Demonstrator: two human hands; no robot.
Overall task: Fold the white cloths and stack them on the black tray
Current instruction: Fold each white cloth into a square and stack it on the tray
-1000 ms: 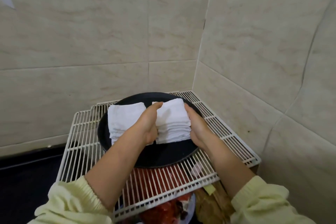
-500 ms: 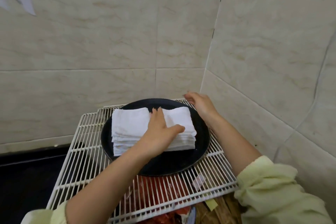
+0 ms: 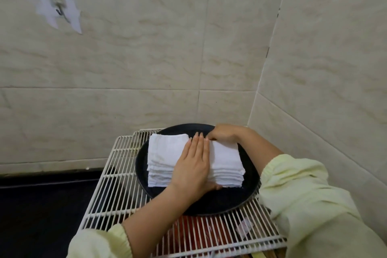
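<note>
Head camera shows my left hand (image 3: pixel 191 165) lying flat across the top of the white cloths (image 3: pixel 165 153), palm down over the seam where the two folded piles meet. A second ago both hands were squeezing the right pile (image 3: pixel 226 159) from its two sides to square it up. Half a second ago my left hand had come up on top while my right had gone out to the tray's far rim. Now my right hand (image 3: pixel 223 133) has come back onto the far top edge of that right pile, so I judge the squaring is over and I am just pressing the piles level. I see no loose cloth anywhere on the rack (image 3: pixel 117 190), which suggests the stacking is close to finished.

My left fingers are straight and close together, pointing toward the tray's far edge, with the thumb tucked down against the near face of the right pile. My left forearm runs in from the rack's front edge. My right arm reaches round from the rack's right edge, the pale yellow sleeve (image 3: pixel 293 190) pushed up, wrist bent so the hand turns inward. Its fingers are curled at the back of the pile, and I cannot tell whether they pinch cloth or only push against it.

Both piles sit side by side, touching, in the middle of the black tray (image 3: pixel 219 203), which rests toward the rack's back right corner.
</note>
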